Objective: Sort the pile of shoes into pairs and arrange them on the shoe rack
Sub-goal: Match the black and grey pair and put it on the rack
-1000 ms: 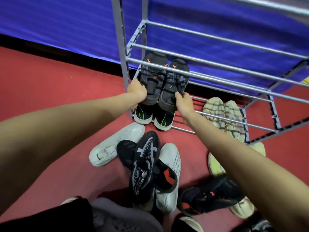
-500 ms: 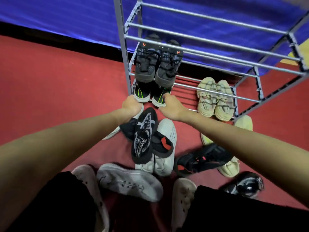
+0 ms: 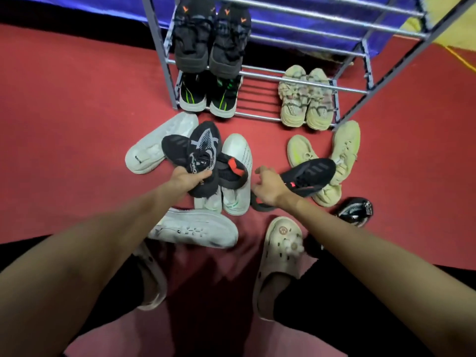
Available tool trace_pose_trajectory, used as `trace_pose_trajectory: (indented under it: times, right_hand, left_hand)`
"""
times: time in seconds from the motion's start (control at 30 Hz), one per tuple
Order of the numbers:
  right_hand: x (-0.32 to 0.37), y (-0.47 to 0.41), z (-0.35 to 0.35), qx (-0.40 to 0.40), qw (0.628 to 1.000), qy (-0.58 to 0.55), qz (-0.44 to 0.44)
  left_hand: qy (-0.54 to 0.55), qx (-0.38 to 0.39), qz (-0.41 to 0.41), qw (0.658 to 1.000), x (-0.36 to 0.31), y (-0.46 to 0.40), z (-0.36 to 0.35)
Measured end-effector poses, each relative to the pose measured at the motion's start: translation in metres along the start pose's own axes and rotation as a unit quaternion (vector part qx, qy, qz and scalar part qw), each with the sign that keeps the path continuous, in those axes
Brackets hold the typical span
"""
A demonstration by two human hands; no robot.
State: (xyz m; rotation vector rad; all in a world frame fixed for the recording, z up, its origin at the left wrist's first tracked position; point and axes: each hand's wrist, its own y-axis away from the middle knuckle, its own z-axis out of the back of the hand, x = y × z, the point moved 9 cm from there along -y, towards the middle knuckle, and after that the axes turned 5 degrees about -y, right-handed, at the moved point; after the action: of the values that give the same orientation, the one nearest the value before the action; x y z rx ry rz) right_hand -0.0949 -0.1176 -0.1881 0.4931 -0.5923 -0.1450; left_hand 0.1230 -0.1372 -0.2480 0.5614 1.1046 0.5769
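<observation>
A grey metal shoe rack (image 3: 273, 73) stands against the blue wall. On it sit a black pair with orange marks (image 3: 211, 39), a black-and-green pair (image 3: 206, 96) and a beige pair (image 3: 306, 99). My left hand (image 3: 186, 180) grips the heel of a black-and-grey sneaker (image 3: 203, 153) on top of the floor pile. My right hand (image 3: 269, 188) hovers, fingers apart, at the heel of a black sneaker with a red tab (image 3: 306, 179). Beneath the pile lie white sneakers (image 3: 235, 161).
Loose on the red carpet lie a white shoe (image 3: 159, 143), a grey-white shoe (image 3: 195, 229), two yellow-green sneakers (image 3: 345, 148) and a black patterned shoe (image 3: 356, 211). My feet wear cream clogs (image 3: 280, 258). The rack's upper bars hold nothing on the right.
Both hands left the black pair with orange marks on the rack and drew back to the floor pile. My left hand closed on the black-and-grey sneaker; my right reached the black sneaker.
</observation>
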Motion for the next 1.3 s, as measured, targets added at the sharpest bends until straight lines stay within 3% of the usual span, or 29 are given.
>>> trace_pose_trajectory:
  times: [0.17,0.33,0.47,0.7,0.83,1.07,1.3]
  right_hand:
    - [-0.044,0.013,0.049,-0.066,0.996,-0.013,-0.058]
    - [-0.094,0.046,0.089,-0.101,0.986,-0.009,-0.130]
    - [-0.109,0.082,0.114,-0.117,0.981,0.020,-0.150]
    - [-0.138,0.117,0.130,-0.081,0.977,0.076,-0.179]
    - [-0.165,0.124,0.119,-0.054,0.976,0.109,-0.180]
    - [-0.233,0.105,0.073,0.062,0.965,0.205,-0.149]
    - [-0.274,0.062,0.061,0.057,0.930,0.363,-0.031]
  left_hand:
    - [0.023,0.021,0.005,0.999,-0.032,0.017,-0.010]
    - [0.023,0.084,-0.088,0.992,-0.075,0.066,-0.040]
    - [0.053,0.111,-0.110,0.986,-0.100,0.111,-0.061]
    - [0.002,0.125,-0.132,0.983,-0.111,0.147,-0.083]
    - [-0.043,0.114,-0.163,0.979,-0.104,0.149,-0.100]
    - [-0.059,0.141,-0.160,0.975,-0.088,0.131,-0.147]
    - [-0.102,0.139,-0.160,0.972,-0.071,0.100,-0.188]
